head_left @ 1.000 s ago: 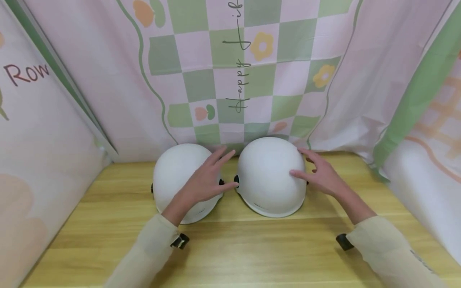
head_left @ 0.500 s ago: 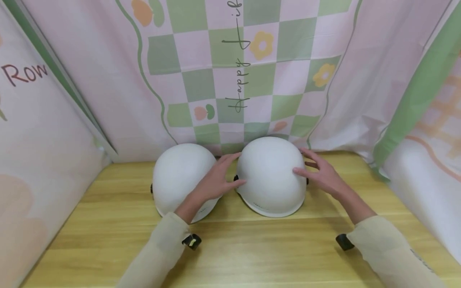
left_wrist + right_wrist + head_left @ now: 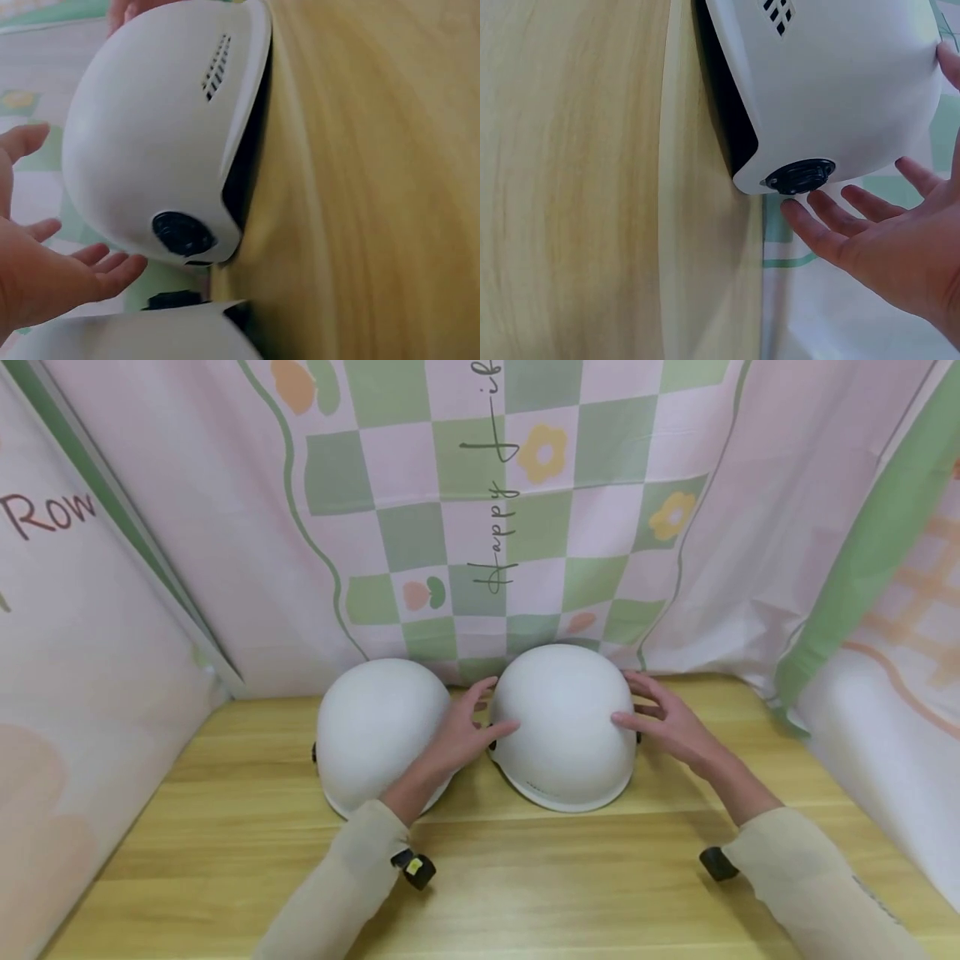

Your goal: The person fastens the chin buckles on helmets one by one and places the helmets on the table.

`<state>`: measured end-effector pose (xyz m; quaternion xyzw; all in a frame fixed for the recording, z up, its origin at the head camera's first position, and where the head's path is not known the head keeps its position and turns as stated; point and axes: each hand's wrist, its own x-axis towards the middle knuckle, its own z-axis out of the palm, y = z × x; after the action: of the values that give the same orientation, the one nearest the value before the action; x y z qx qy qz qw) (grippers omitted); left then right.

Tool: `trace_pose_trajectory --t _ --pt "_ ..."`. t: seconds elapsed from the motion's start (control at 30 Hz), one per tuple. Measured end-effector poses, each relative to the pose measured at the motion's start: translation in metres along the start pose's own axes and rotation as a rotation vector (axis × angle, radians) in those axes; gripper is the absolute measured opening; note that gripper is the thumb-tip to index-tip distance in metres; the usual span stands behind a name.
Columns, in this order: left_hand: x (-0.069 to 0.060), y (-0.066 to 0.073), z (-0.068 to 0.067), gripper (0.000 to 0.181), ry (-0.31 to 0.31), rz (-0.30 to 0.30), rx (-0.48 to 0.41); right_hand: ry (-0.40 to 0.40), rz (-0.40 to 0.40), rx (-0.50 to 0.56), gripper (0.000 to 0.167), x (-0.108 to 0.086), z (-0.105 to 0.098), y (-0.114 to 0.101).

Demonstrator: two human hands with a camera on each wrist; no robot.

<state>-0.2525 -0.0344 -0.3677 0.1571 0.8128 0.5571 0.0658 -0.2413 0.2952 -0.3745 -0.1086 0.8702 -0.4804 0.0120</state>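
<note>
Two white helmets stand dome-up side by side on the wooden table. The right helmet has a black round fitting low on its side and small vent slots near the front rim. My left hand is in the gap between the helmets, fingers spread beside the right helmet; in the left wrist view a space shows between thumb and shell. At the far side, my right hand has its thumb on the shell, its fingers extended by the other black fitting. The left helmet is partly hidden behind my left forearm.
A patterned curtain hangs right behind the helmets, at the back of the table. White cloth panels close off both sides. Each sleeve has a small black device at the wrist.
My left hand has moved right, from over the left helmet to the near side of the right one. The right hand has barely shifted, and both helmets have stayed in place.
</note>
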Motion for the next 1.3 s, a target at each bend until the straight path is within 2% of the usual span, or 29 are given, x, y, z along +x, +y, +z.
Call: trace_pose_trajectory --t 0.17,0.33,0.53,0.73,1.03,1.3 --pt "0.002 -0.005 0.006 0.076 0.020 -0.086 -0.065 -0.015 0.018 0.054 0.077 -0.002 0.000 0.001" --pt "0.005 -0.011 0.009 0.081 0.008 -0.123 -0.087 -0.031 0.040 0.080 0.079 -0.003 0.000 0.000" --pt "0.007 -0.014 0.011 0.086 -0.040 -0.156 -0.128 -0.048 0.066 0.107 0.078 -0.002 0.000 0.002" --pt "0.009 -0.017 0.014 0.090 -0.088 -0.158 -0.156 -0.056 0.086 0.111 0.079 -0.002 0.000 0.001" --pt "0.009 -0.017 0.017 0.087 -0.037 -0.144 -0.150 -0.062 0.095 0.126 0.079 -0.004 0.001 0.000" --pt "0.010 -0.017 0.018 0.087 -0.021 -0.140 -0.131 -0.067 0.107 0.135 0.079 -0.003 0.001 0.000"
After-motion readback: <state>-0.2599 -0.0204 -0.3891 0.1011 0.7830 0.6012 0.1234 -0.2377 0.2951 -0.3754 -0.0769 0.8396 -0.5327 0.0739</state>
